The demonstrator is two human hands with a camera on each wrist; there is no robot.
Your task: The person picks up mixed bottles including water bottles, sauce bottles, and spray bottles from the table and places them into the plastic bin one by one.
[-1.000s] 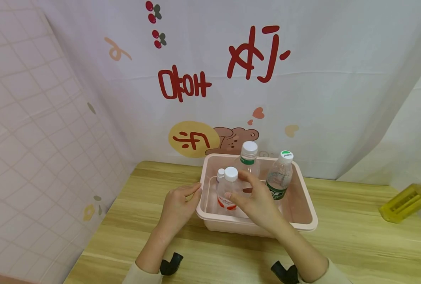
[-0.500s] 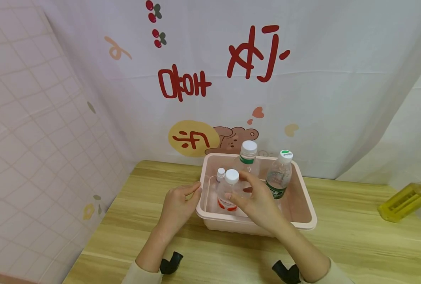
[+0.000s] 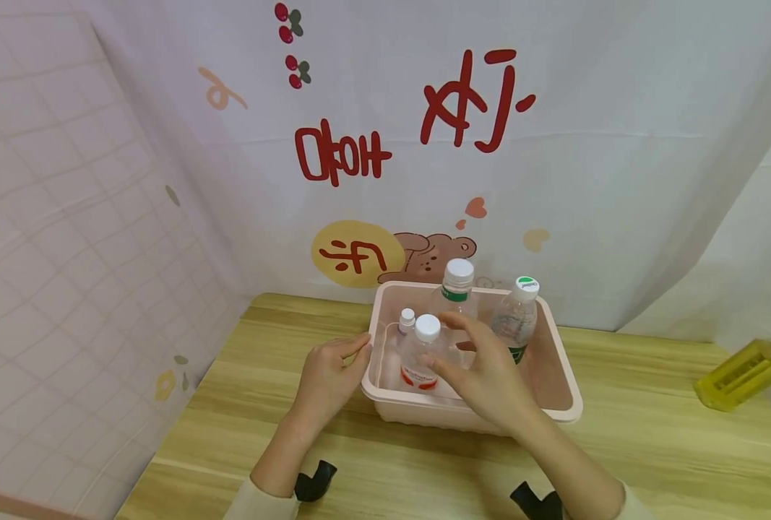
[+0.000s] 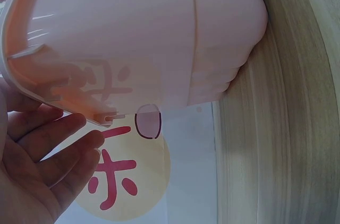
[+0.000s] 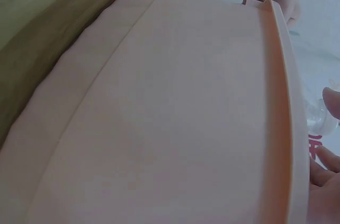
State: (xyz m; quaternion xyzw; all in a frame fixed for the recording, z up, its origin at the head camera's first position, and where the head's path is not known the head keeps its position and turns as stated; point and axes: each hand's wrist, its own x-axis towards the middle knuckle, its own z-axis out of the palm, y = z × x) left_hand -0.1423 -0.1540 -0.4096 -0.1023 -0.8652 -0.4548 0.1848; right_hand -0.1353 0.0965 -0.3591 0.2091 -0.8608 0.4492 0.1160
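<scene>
A pale pink plastic basin (image 3: 424, 415) stands on the wooden table. My left hand (image 3: 329, 379) pinches its left rim; in the left wrist view the other fingers (image 4: 79, 171) extend beneath the rim. Over the basin's front edge reaches my right hand (image 3: 492, 372), its thumb and fingers spread beside a clear bottle (image 3: 418, 377) with a white cap and red label. That bottle stands upright, with a small white-capped bottle (image 3: 407, 319) just behind it. Farther back are a clear bottle with a green neck band (image 3: 457, 295) and another with a green-and-white cap (image 3: 515, 318).
At the table's right side is a bottle of yellow liquid (image 3: 746, 372) with a dark cap. A printed cloth (image 3: 587, 180) hangs close behind the basin. Black curved pieces (image 3: 316, 482) sit under both wrists.
My right hand has loosened from the red-labelled bottle and drawn slightly right, covering more of the green-capped bottle. That bottle has shifted a little lower in view. The left hand stays at the rim.
</scene>
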